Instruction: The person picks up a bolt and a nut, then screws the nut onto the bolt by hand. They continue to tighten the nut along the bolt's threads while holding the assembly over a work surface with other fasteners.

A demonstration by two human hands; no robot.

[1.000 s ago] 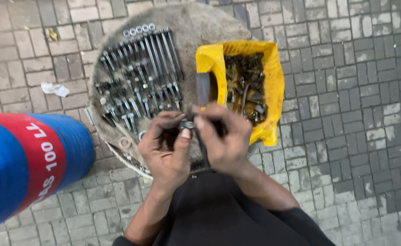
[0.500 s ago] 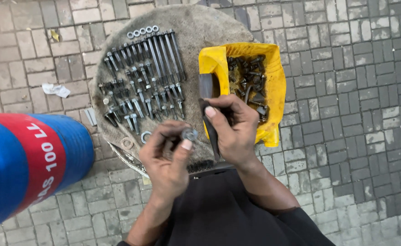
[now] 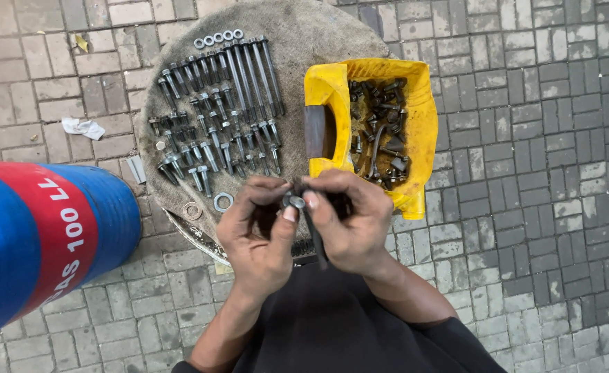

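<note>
At the near edge of the round grey slab (image 3: 318, 41), both hands meet over a single long dark bolt (image 3: 313, 231). The left hand (image 3: 259, 238) has its thumb and forefinger pinched together at the bolt's head, where a small metal nut or washer (image 3: 295, 202) sits; which of the two it is cannot be told. The right hand (image 3: 349, 221) has its fingers closed around the same end, thumb pressed beside the left thumb, so the two hands touch. The bolt's shank runs down from the fingers toward the person's dark shirt (image 3: 332, 324) and shows between the palms.

On the slab's left half lie sorted bolts (image 3: 214, 110) in rows, long ones toward the far edge and short ones nearer the hands. A short line of washers (image 3: 218, 38) lies along the far edge. Two loose washers (image 3: 223, 202) rest near the slab's near-left edge, just beside the left hand.

At the slab's right edge sits a yellow cut-open plastic container (image 3: 329, 86), full of mixed dark bolts and nuts (image 3: 377, 135); its near corner is just beside the right hand.

Off the slab to the left, a blue drum with a red band (image 3: 42, 235) stands on the brick paving (image 3: 539, 173). A scrap of white paper (image 3: 83, 127) lies on the bricks beyond it.
</note>
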